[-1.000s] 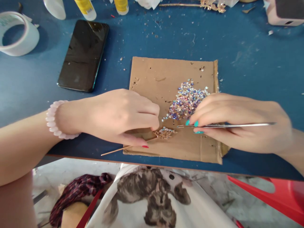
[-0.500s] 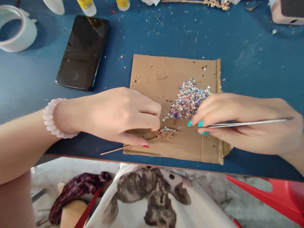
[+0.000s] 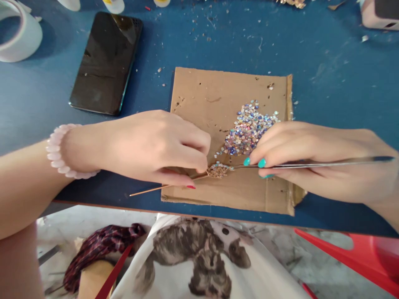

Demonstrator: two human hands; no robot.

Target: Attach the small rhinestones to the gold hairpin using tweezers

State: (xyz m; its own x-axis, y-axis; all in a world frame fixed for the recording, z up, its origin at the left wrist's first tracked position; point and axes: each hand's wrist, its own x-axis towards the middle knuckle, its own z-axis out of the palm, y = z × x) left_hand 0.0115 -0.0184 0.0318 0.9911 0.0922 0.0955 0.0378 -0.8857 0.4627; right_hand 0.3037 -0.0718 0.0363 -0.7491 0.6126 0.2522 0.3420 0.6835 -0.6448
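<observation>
My left hand (image 3: 156, 145) is closed around a thin copper-gold hair stick (image 3: 149, 191), with its plain end poking out to the left. The stick's openwork gold head (image 3: 218, 171) lies over the cardboard and bears small shiny stones along its upper edge. In a pinch, my right hand (image 3: 311, 155) holds slim metal tweezers (image 3: 299, 165), and their tips are at the right end of the gold head. Whether a stone is between the tips is too small to tell. Just above lies a pile of small multicoloured stones (image 3: 245, 133).
Under the work is a cardboard sheet (image 3: 193, 95) on the blue table (image 3: 327, 91). A black phone (image 3: 107, 62) lies at the upper left, beside a white tape roll (image 3: 31, 39). Partly visible bottles (image 3: 114, 5) stand at the far edge. A pale box-like object (image 3: 375, 18) is upper right.
The tweezers have moved slightly left, so their tips now meet the gold head's right end. My left hand stays on the stick. The view has shifted a little.
</observation>
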